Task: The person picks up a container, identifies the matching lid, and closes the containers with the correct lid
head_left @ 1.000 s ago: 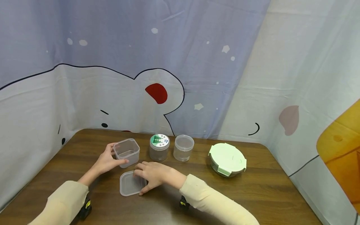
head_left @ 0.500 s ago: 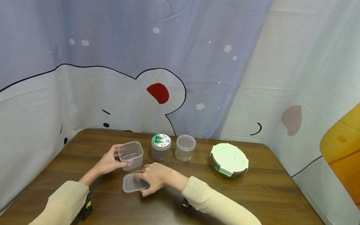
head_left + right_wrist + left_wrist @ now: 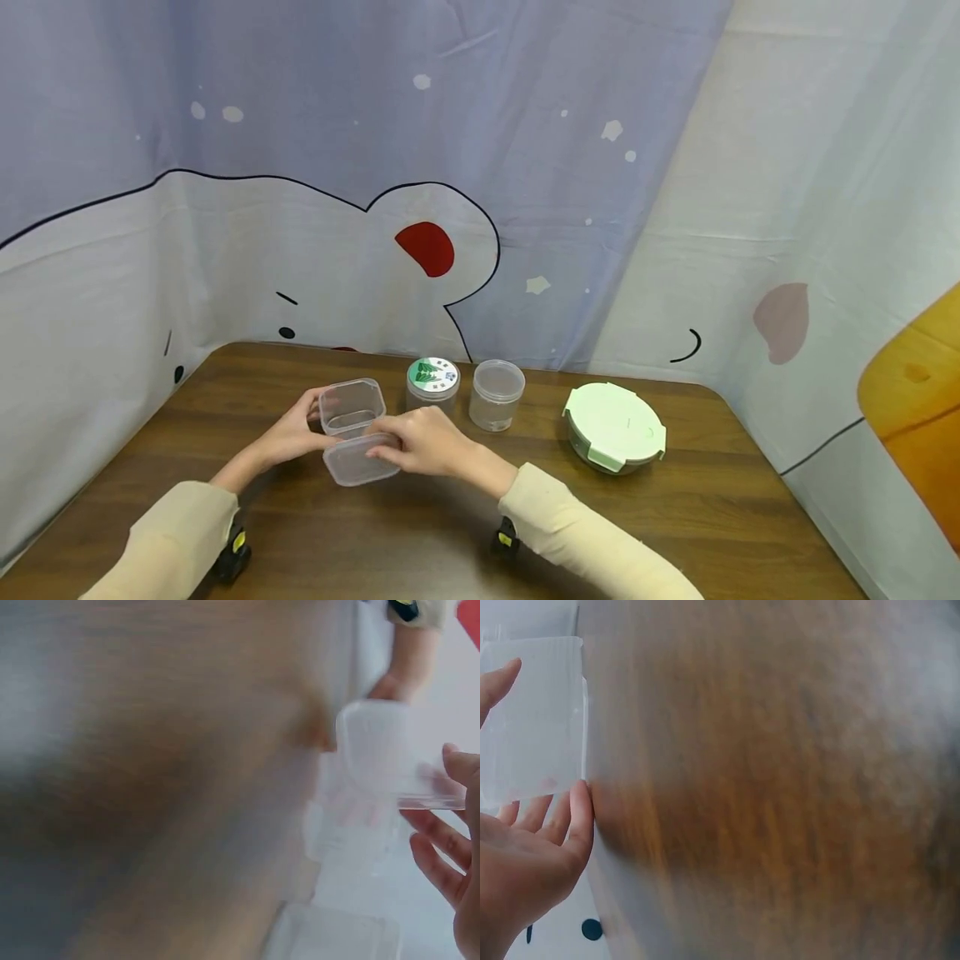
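Note:
A clear square-cornered plastic container (image 3: pixel 351 402) stands at the left of the table in the head view, its top uncovered. My left hand (image 3: pixel 291 432) grips its near left side, thumb in front and fingers behind; the left wrist view shows these fingers (image 3: pixel 580 817) against the container's wall. My right hand (image 3: pixel 429 442) pinches the right edge of a translucent lid (image 3: pixel 357 463) between thumb and fingers. Raised off the table, the lid tilts in front of the container and covers part of its front. In the right wrist view the lid (image 3: pixel 371 742) overlaps the container.
Behind my right hand is a clear jar with a green and white printed lid (image 3: pixel 432 377). Beside it stands a lidless clear jar (image 3: pixel 497 402). A round bowl with a pale green clip lid (image 3: pixel 613 423) sits farther right on the wooden table (image 3: pixel 675 517). A printed curtain hangs behind.
My right hand has picked the lid up from the table and raised it toward the container. My left hand has shifted the container slightly to the right and nearer.

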Motion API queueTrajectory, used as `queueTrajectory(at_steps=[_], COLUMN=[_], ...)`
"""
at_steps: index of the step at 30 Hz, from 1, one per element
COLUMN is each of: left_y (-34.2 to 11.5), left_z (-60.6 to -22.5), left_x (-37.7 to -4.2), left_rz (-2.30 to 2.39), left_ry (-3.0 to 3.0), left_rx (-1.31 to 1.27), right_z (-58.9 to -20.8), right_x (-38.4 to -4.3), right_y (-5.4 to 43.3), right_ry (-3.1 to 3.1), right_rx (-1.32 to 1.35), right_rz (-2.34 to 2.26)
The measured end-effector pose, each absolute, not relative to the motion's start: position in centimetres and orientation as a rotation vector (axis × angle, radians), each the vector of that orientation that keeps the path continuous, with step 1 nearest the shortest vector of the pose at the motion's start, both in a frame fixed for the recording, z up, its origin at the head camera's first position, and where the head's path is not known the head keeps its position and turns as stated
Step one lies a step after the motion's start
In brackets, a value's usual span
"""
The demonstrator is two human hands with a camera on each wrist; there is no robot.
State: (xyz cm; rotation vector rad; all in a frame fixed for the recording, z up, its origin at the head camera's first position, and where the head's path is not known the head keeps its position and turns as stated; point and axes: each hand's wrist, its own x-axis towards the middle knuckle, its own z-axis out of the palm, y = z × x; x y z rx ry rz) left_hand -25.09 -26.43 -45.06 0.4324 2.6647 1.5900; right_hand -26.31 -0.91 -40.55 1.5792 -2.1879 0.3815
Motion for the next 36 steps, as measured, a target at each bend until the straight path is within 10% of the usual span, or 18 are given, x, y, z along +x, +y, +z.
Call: queueTrajectory(at_steps=[16,36], left_y=[-26.5,-26.6], left_z=[-45.5,-45.6], left_x=[-25.1,-25.1], left_rz=[1.575,1.624], left_ry=[2.677,2.647], left_rx=[0.406,0.441], right_z=[-37.5,-37.8], right_x=[-29.6,-32.5], right_y=[-2.3,-7.4], right_ry=[-2.541,-2.795], right_rx=[1.271,0.983], right_rz=[1.231,0.77])
